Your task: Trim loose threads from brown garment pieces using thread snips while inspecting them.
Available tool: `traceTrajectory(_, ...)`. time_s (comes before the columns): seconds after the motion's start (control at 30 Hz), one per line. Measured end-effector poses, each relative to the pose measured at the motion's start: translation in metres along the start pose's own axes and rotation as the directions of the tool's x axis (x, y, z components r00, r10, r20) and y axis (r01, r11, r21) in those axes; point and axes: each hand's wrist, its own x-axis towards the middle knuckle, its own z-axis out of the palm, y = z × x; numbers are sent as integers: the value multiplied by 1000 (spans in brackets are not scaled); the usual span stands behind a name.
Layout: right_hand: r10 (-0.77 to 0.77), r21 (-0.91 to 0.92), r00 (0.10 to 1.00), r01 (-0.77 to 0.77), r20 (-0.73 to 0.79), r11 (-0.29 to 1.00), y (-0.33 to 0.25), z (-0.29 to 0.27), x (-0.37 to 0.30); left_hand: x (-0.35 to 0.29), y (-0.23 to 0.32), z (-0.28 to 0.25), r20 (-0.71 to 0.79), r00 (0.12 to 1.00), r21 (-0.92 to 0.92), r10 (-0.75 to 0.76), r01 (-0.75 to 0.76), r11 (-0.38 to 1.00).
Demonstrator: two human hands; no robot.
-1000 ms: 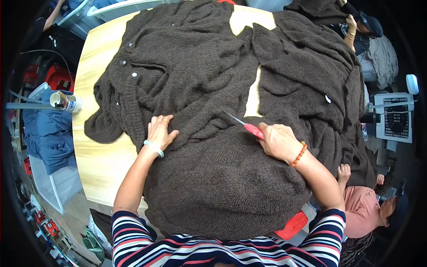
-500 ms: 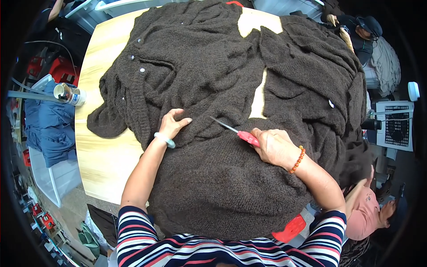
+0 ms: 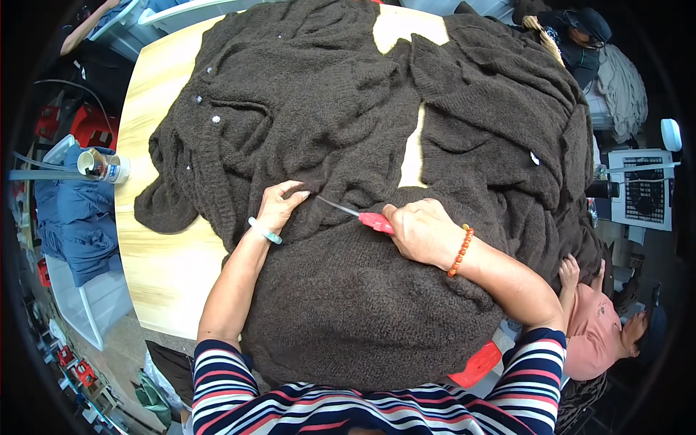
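Note:
A dark brown knit garment [image 3: 370, 304] lies bunched over my lap and the near edge of the table. My left hand [image 3: 276, 210], a pale bangle at its wrist, is closed in a pinch on a fold of its knit. In my right hand [image 3: 428, 233], with an orange bead bracelet, is a red-handled tool [image 3: 375, 222] with a thin, pointed metal shaft. The shaft points left, its tip close to my left fingertips at the cloth. Whether the tip goes into the knit, I cannot tell.
More brown knitwear [image 3: 500, 109] covers much of the wooden table [image 3: 163, 272]. A jar [image 3: 109, 167] stands at the left edge beside a bin [image 3: 90, 304] of blue clothes. A co-worker in pink [image 3: 594, 326] sits at right, another person [image 3: 580, 43] at far right.
My right hand has moved left with the red-handled tool, bringing its tip up to my left fingers. The left thumb and forefinger, apart before, have closed on the knit.

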Motion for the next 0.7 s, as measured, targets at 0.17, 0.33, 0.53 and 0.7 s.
traceTrajectory(0.17, 42, -36, 999, -42, -10, 998, -7, -11, -1, -9, -4, 2, -58, 997, -56, -59, 56, 997)
traceTrajectory(0.33, 17, 18, 997, -19, 71, 1000, -8, -11, 0, -8, -4, 7, 18, 999, -45, 42, -42, 998)
traceTrajectory(0.53, 45, -13, 997, -44, 60, 999, -4, -9, -3, -15, -7, 4, 39, 999, -141, 21, -15, 990)
traceTrajectory(0.7, 91, 106, 996, -90, -10, 990, 5, -17, 0, -32, 11, 13, 163, 986, -1, 12, -12, 1000)
